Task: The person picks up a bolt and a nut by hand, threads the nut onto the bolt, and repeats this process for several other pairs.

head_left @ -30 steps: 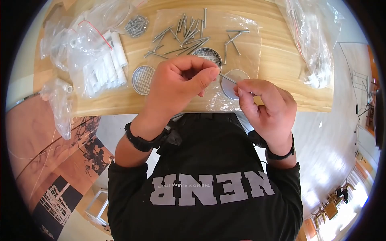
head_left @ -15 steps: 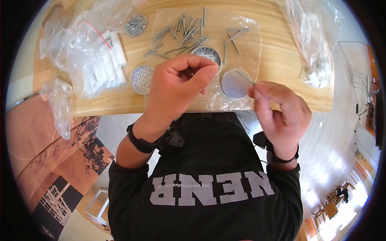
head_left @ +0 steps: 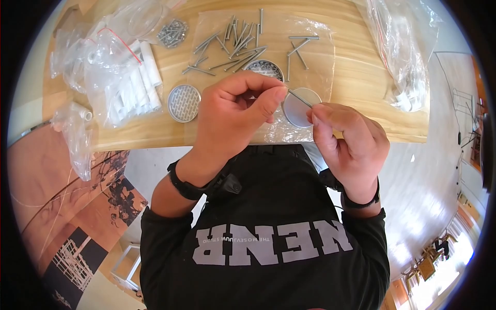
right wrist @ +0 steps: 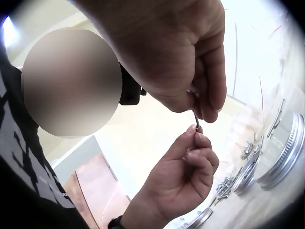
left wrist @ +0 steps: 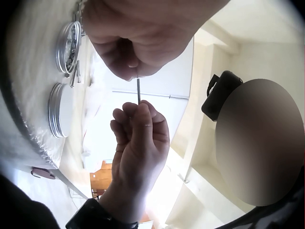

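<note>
My right hand pinches a thin metal bolt between thumb and index finger, near one end. The bolt's other end reaches the fingertips of my left hand. There thumb and index finger pinch a tiny shiny metal piece, mostly hidden by the fingers; I cannot tell its kind. In the left wrist view the bolt spans the gap between both hands. Below the hands, a round tin holds many small metal parts. A smooth silver disc-shaped lid lies under the bolt.
Several loose bolts lie on a clear plastic sheet. A patterned round tin sits left of my left hand. Bagged white tubes and a heap of small metal parts are on the left; plastic bags lie right.
My right hand moved away rightward with the bolt, then came back toward the left, so the bolt's end again meets the left fingertips. The left hand has shifted only slightly.
</note>
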`<state>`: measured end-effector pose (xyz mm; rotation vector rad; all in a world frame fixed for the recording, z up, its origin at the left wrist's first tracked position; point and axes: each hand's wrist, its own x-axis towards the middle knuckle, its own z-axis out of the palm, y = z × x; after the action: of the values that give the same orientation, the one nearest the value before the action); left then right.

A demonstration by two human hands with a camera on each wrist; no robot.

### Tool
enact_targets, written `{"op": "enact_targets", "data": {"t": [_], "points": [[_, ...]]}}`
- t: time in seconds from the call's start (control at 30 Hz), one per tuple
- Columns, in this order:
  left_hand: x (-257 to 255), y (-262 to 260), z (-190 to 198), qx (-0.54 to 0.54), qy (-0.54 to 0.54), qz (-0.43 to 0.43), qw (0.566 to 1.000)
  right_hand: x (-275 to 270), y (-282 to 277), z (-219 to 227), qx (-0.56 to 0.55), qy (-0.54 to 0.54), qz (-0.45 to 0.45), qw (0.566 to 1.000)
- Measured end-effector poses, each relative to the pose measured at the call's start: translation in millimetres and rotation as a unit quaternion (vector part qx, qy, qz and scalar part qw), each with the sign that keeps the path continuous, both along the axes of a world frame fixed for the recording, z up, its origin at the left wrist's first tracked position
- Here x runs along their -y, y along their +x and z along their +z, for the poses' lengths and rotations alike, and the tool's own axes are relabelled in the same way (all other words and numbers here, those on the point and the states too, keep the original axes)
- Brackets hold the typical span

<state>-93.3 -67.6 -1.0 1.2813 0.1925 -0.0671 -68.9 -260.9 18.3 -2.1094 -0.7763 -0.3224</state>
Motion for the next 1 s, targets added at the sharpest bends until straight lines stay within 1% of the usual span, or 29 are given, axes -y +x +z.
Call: {"op": "enact_targets", "data": {"t": [0.07, 0.13, 0.23, 0.4, 0.47, 0.57, 0.6, 0.67, 0.7, 0.73, 0.77, 0.8, 0.83, 0.87, 0.9, 0.93, 0.97, 1.0], "points": [[1.1, 0.2, 0.1, 0.013, -0.001, 0.001, 1.0, -0.8, 0.3, -1.0, -0.001, 0.0, 0.002, 1.0], [1.4, 0.1, -0.3, 0.016, 0.0, 0.004, 1.0, -2.1, -0.1, -4.3, -0.001, 0.022, 0.008, 1.0], [2.5, -0.7, 0.1, 0.02, 0.004, 0.008, 1.0, -1.5, -0.3, -1.0, 0.001, 0.001, 0.0, 1.0], [4.5, -1.1, -2.0, 0.039, 0.003, 0.01, 0.999, -3.3, -2.4, -3.4, 0.004, 0.003, -0.013, 1.0], [6.9, -1.4, -1.6, 0.05, 0.01, 0.024, 0.998, -4.6, -3.2, -4.8, 0.01, 0.007, -0.019, 1.0], [8.5, -0.8, -4.2, 0.078, -0.002, 0.038, 0.996, -5.5, -5.3, -5.6, 0.0, 0.022, -0.016, 1.0], [8.0, -0.6, -5.7, 0.078, -0.002, 0.037, 0.996, -5.8, -6.1, -4.4, -0.018, 0.025, -0.02, 0.999], [6.1, 0.4, -9.4, 0.14, 0.038, 0.041, 0.989, -5.5, -6.5, -5.8, -0.037, 0.028, -0.024, 0.999], [4.3, 1.6, -10.9, 0.14, 0.038, 0.04, 0.989, -4.9, -7.1, -9.5, -0.075, 0.068, -0.013, 0.995], [1.8, 2.9, -12.4, 0.177, 0.071, 0.033, 0.981, -4.4, -7.7, -12.3, -0.112, 0.108, -0.003, 0.988], [-0.2, 3.6, -13.1, 0.213, 0.103, 0.025, 0.971, -4.5, -8.8, -13.1, -0.112, 0.108, -0.003, 0.988], [-1.6, 3.6, -11.7, 0.213, 0.103, 0.025, 0.971, -5.0, -10.3, -13.4, -0.168, 0.152, 0.011, 0.974], [-3.0, 3.9, -8.9, 0.221, 0.127, 0.02, 0.967, -5.6, -11.1, -13.5, -0.223, 0.195, 0.026, 0.955], [-4.4, 4.6, -5.9, 0.228, 0.15, 0.015, 0.962, -5.0, -10.8, -13.7, -0.223, 0.195, 0.026, 0.955], [-6.5, 7.9, -3.4, 0.229, 0.151, 0.015, 0.962, -3.4, -10.4, -13.9, -0.282, 0.258, 0.061, 0.922], [-9.1, 13.2, -1.3, 0.3, 0.194, 0.004, 0.934, -1.7, -9.9, -14.1, -0.339, 0.318, 0.094, 0.88], [-10.6, 16.1, 0.0, 0.369, 0.235, -0.007, 0.899, -0.1, -8.4, -14.5, -0.339, 0.318, 0.094, 0.88], [-11.2, 16.5, 0.8, 0.369, 0.235, -0.008, 0.899, 1.5, -5.6, -15.2, -0.4, 0.35, 0.131, 0.837]]}}
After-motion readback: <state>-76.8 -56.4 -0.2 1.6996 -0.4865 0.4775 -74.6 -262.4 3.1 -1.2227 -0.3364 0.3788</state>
